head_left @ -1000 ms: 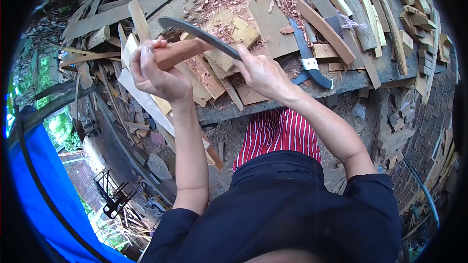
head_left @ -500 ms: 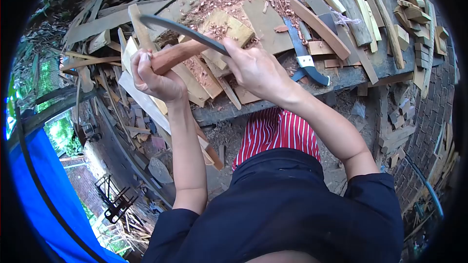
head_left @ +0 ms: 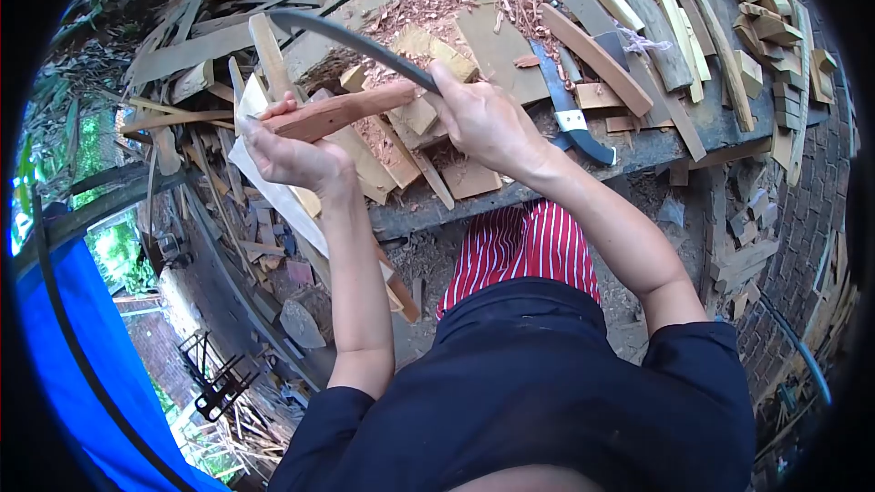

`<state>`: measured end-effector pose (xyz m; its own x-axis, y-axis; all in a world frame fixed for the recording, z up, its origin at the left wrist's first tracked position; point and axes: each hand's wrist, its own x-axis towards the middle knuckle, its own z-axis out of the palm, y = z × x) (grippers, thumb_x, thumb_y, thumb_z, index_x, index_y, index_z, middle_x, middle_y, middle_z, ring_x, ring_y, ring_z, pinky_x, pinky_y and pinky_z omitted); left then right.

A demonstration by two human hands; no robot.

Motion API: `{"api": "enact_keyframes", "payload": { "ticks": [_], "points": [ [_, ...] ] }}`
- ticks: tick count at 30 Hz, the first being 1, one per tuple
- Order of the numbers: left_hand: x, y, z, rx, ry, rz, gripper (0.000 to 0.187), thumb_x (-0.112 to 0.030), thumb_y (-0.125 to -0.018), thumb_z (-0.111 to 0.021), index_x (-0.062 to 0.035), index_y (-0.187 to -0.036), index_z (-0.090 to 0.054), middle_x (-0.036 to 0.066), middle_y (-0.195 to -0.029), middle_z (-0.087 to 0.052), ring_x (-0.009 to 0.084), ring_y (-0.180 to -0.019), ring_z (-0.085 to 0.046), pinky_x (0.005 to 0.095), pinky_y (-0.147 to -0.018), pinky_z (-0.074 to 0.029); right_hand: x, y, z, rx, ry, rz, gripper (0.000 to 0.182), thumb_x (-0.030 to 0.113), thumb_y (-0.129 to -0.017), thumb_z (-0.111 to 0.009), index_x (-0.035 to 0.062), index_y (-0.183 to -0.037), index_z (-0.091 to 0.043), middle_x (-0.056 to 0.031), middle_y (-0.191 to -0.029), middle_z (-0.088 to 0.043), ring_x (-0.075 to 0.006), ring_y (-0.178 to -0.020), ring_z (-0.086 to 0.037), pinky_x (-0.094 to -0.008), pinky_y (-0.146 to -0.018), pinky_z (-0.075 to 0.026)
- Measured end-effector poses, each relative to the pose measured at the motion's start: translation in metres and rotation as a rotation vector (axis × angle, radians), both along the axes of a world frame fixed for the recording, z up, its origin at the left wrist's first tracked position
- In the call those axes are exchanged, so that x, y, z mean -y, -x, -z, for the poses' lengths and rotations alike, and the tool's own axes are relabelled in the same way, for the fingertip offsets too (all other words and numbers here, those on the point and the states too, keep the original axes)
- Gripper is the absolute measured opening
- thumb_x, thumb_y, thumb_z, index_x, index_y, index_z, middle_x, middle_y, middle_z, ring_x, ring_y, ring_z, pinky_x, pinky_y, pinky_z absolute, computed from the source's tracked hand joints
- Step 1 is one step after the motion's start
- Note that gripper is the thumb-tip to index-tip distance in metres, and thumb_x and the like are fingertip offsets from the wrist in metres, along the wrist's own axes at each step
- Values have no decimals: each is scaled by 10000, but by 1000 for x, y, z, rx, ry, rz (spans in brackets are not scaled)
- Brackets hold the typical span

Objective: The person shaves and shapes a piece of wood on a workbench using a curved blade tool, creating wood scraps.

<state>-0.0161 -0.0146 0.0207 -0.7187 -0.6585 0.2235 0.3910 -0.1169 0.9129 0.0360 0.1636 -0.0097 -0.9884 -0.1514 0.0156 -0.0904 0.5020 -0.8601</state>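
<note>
A reddish piece of wood (head_left: 342, 114) lies across the palm and fingers of my left hand (head_left: 296, 150), its narrower end pointing right. My right hand (head_left: 492, 123) is wrapped round the handle of a long dark curved blade (head_left: 351, 39), whose tip points to the upper left. The blade is above the wood, and its handle end is close to the wood's right end. Under both hands sits a pale wooden block (head_left: 428, 50) with reddish shavings (head_left: 424, 9) about it. The blade's handle is mostly hidden by my fingers.
A second knife (head_left: 558, 91) with a dark handle lies on the workbench (head_left: 474, 208), right of my right hand. Long wood strips (head_left: 602, 59) and stacked small blocks (head_left: 775, 27) are at the right. Scrap wood (head_left: 191, 46) covers the left. A blue sheet (head_left: 82, 346) hangs at lower left.
The fingers of my left hand have loosened, and the wood has turned to show a broader face, its right end a little farther right. The blade has shifted slightly up and right with my right hand.
</note>
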Motion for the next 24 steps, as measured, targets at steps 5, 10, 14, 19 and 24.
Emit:
{"api": "enact_keyframes", "payload": {
  "ticks": [5, 10, 14, 19, 24],
  "points": [
    [-20, -7, -1, -57, 146, 16, 194, -196, -945, -485, -45, -824, -479, 83, -706, -558, 177, -682, -574, 319, -674, -519, 6, -6, -42, -194, 120, 33, 295, 60, -920, -527, -47, -1167, -408, -242, -616, -575, -398, -568, -613, -479, -479, -444],
    [-22, -9, 0, -104, 133, 91, 181, -163, -913, -459, -39, -783, -483, 89, -643, -546, 174, -629, -563, 318, -657, -515, 12, -16, 23, 102, -213, -113, 225, 136, -945, -472, 8, -1120, -411, -239, -652, -603, -429, -655, -629, -502, -520, -474],
    [4, 3, 11, -95, 26, 158, 223, -183, -876, -370, -52, -741, -491, 92, -633, -531, 182, -595, -526, 332, -627, -488, -8, -7, 53, 268, -221, -115, 305, 142, -930, -453, 67, -1224, -416, -275, -777, -621, -459, -767, -619, -541, -647, -477],
    [-1, -2, 6, -79, 29, 312, 243, -209, -867, -350, -41, -755, -484, 97, -619, -513, 202, -582, -513, 367, -613, -472, 12, -8, -15, 100, -51, -128, 308, 158, -937, -458, 69, -1229, -425, -264, -736, -608, -439, -725, -620, -544, -631, -465],
    [10, -2, 15, -158, -36, 413, 238, -193, -847, -328, -31, -768, -484, 104, -615, -508, 199, -571, -509, 356, -605, -466, -4, -3, 66, 257, -264, -63, 285, 137, -929, -515, 27, -1179, -434, -231, -637, -586, -422, -617, -608, -510, -538, -459]
  ]
}}
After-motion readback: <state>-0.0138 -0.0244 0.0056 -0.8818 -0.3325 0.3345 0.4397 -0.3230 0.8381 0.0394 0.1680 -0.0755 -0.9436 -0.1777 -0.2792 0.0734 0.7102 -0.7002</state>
